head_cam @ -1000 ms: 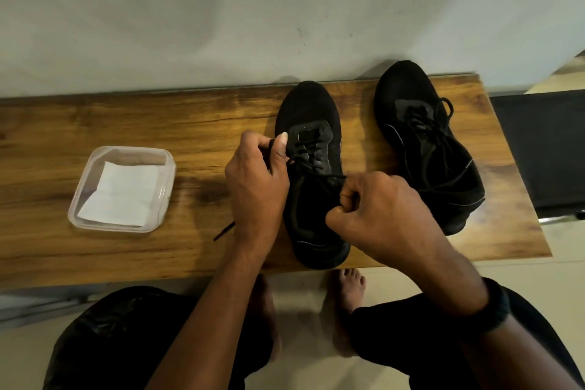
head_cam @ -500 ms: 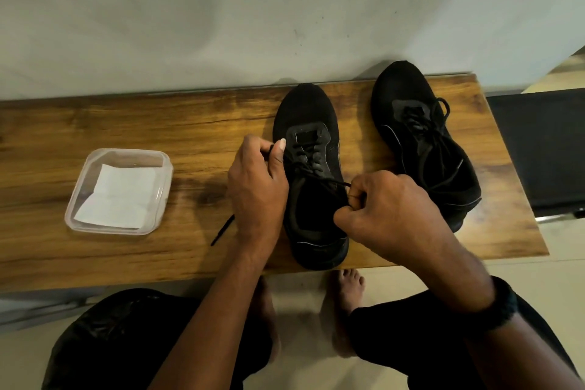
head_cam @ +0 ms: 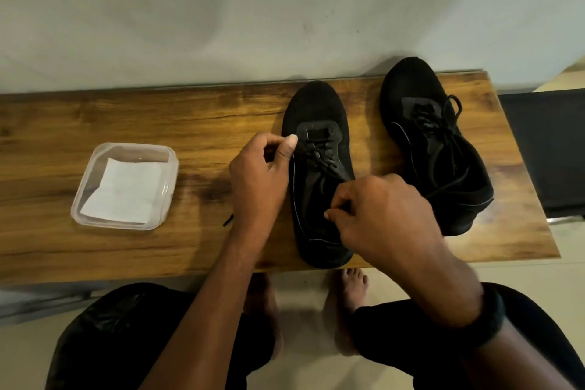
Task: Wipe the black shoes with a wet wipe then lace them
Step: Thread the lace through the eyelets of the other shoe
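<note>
Black shoe (head_cam: pixel 316 111) being laced sits right of the clear tub (head_cam: pixel 120 225), with left hand (head_cam: pixel 258 180) and right hand (head_cam: pixel 383 215) both pinching its lace (head_cam: pixel 319 159), which could slip out of a hole if one pulls too hard.

Half-laced black shoe (head_cam: pixel 316 108) beside laced black shoe (head_cam: pixel 411 85), both upright; white wet wipe (head_cam: pixel 123 190) flat in clear tub (head_cam: pixel 136 147).

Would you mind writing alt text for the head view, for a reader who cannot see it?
Two hands lace a black shoe on a wooden bench, the left hand and right hand each pinching its lace. A second black shoe, laced, lies to its right; a clear tub holding a white wipe sits to the left.
</note>
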